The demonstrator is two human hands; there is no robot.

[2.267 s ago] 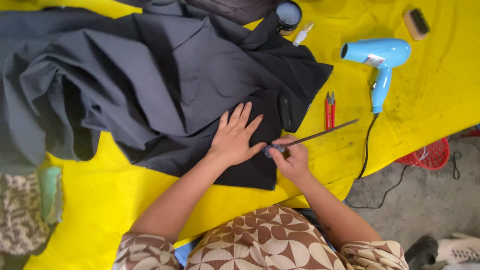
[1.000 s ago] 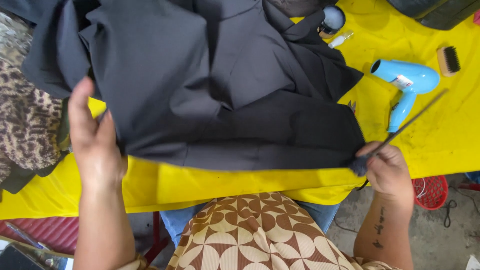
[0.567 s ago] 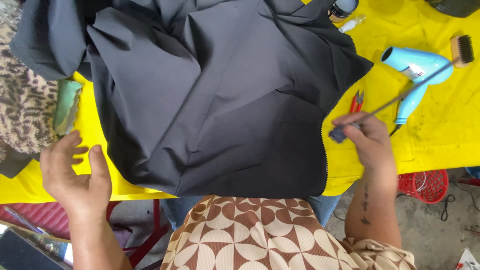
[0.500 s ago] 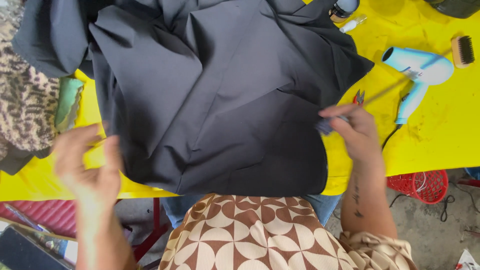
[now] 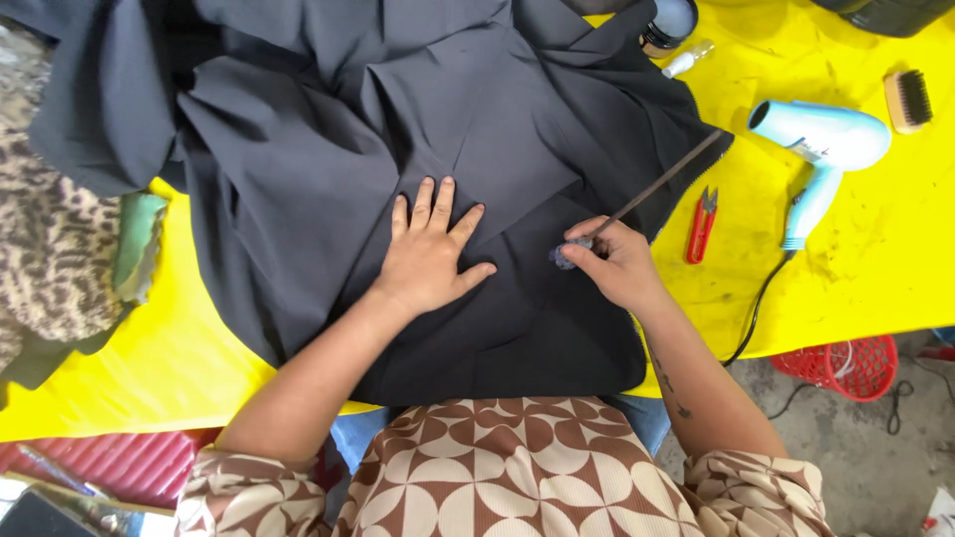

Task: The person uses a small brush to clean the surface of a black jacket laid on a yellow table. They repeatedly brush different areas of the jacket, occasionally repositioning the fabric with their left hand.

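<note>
A large dark grey garment [image 5: 328,169] is spread over a yellow table [image 5: 139,368]. My left hand [image 5: 430,249] lies flat on the cloth with the fingers spread, pressing it down. Just to its right, my right hand [image 5: 617,264] grips a long thin metal tool [image 5: 662,179] by its lower end. The tool's tip rests on the cloth near a small blue-grey lump, and its shaft slants up and to the right over the garment's edge.
Red thread snips [image 5: 701,224] lie to the right of my right hand. A light blue hair dryer [image 5: 821,144] and a wooden brush [image 5: 907,99] sit further right. A leopard-print cloth [image 5: 50,249] lies at the left. A red basket [image 5: 841,366] stands on the floor.
My left hand came up from below the table's edge and now lies flat on the cloth. My right hand moved left onto the garment with the tool. The garment shifted.
</note>
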